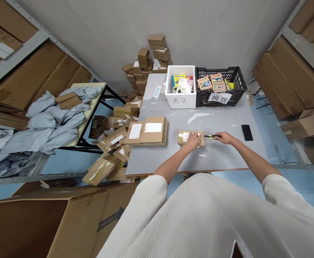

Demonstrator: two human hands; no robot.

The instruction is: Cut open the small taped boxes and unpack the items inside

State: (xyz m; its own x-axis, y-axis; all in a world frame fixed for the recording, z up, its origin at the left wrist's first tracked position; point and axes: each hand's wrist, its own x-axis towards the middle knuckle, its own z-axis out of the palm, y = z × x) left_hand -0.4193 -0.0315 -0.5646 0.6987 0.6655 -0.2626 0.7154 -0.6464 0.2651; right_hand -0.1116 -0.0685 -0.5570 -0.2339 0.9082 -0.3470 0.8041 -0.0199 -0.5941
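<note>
Your white shirt [207,215] sits nearest; beyond, your left hand [193,141] lies spread over the taped box [180,141], near-centre on the table [148,161]. Your right hand [225,138] grips a cutter [212,136] at the box's right end: shallow angle, fingers clear.

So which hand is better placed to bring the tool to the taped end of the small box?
The right, I'd judge: the right hand already grips the black-and-yellow tool, pointed at that end, while the left hand rests on the small box and could steady it.
</note>
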